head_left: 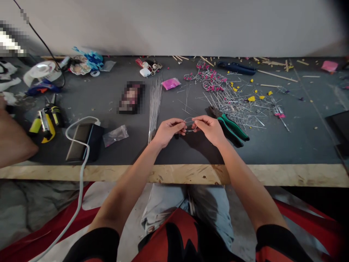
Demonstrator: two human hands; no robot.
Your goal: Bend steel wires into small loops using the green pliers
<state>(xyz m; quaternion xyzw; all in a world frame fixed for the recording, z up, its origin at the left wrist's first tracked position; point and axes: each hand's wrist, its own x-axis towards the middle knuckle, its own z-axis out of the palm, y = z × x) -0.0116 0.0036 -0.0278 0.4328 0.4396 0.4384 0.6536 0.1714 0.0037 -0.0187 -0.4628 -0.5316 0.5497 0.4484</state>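
— At the near side of the table (275,151), gripping what?
— Pinching a wire ring (190,130): left side with the left hand (168,131), right side with the right hand (211,128).
— And close by?
— To the right, green pliers (235,127); farther, a wire pile (231,102); left, straight wires (155,105).

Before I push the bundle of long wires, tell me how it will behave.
The wire bundle splays at its far end, so it may spread apart. Being made of thin yet straight lengths, it is probably light and fairly springy.
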